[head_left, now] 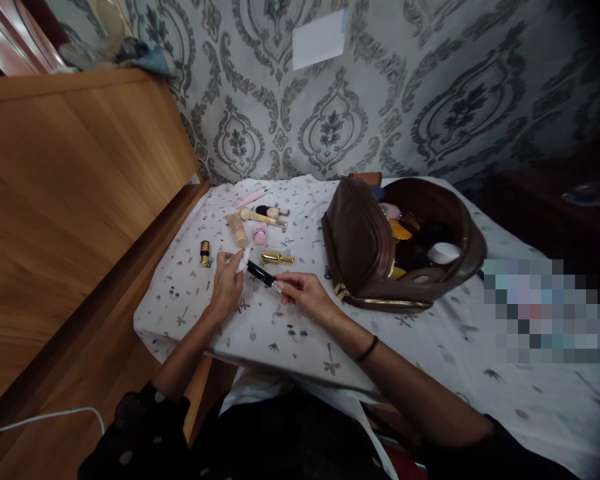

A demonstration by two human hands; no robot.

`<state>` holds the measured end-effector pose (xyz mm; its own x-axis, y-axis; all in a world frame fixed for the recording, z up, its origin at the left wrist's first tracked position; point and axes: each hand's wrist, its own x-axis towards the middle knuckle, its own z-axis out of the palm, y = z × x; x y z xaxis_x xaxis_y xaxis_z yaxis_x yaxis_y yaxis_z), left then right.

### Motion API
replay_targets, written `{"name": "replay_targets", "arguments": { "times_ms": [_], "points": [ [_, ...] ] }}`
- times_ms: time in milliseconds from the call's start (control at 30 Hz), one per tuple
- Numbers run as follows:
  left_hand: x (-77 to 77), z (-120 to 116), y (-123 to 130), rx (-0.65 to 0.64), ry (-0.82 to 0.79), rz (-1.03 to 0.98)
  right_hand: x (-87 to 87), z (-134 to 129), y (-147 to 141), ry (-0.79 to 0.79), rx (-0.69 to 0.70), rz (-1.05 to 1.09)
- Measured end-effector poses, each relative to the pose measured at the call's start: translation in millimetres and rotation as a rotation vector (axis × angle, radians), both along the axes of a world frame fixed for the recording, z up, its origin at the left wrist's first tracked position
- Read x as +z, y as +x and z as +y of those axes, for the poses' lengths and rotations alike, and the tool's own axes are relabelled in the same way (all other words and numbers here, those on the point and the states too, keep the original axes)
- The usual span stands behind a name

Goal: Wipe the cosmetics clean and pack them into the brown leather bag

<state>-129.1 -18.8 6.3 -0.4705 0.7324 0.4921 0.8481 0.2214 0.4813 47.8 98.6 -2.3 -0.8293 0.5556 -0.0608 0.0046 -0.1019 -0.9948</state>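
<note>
My right hand (303, 292) grips the silver end of a black tube (261, 273), which points up and to the left. Fingers of my left hand (227, 280) pinch a small white tissue (243, 260) beside the tube's black end. Just beyond the tube lies a gold tube (277, 257). A pink-capped bottle (260, 233) and a beige tube (237, 230) rest behind my left hand. To its left stands a gold and black lipstick (205, 253).
An open brown bag (360, 247) full of items sits at right on the patterned cloth (300, 343). A pink tube (251, 197) and brushes (265, 217) lie near the wall. Wooden furniture (90, 153) borders the left side.
</note>
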Motion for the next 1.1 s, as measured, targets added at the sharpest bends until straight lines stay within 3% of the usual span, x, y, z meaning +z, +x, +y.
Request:
{"name": "replay_targets", "arguments": {
  "times_ms": [300, 400, 500, 667, 767, 867, 1000, 1100],
  "points": [
    [-4.8, -0.7, 70.5, -0.279, -0.016, -0.041, -0.2, 1.0, -0.6, -0.322, -0.072, 0.197],
    [-3.2, 1.2, 71.4, -0.275, 0.027, -0.060, 2.4, 0.9, -0.6, -0.407, -0.076, 0.236],
    [4.6, 6.7, 55.2, -0.183, 0.135, -0.117, 6.3, -0.1, 0.6, -0.468, -0.056, 0.239],
    [16.5, 22.3, 32.7, 0.059, 0.414, -0.452, 10.4, -3.4, 2.2, -0.465, 0.021, 0.234],
    [15.6, 32.0, 38.7, -0.004, 0.527, -0.779, 9.6, -4.9, 1.1, -0.464, 0.027, 0.243],
    [11.4, 36.4, 57.2, -0.061, 0.514, -0.980, 7.1, -3.4, -0.1, -0.479, -0.005, 0.258],
    [8.5, 31.7, 81.1, -0.200, 0.348, -1.011, 3.1, 2.0, -0.3, -0.465, -0.099, 0.291],
    [10.6, 26.2, 86.2, -0.264, 0.309, -0.954, 0.4, 2.1, -0.4, -0.327, -0.095, 0.282]
  ]
}}
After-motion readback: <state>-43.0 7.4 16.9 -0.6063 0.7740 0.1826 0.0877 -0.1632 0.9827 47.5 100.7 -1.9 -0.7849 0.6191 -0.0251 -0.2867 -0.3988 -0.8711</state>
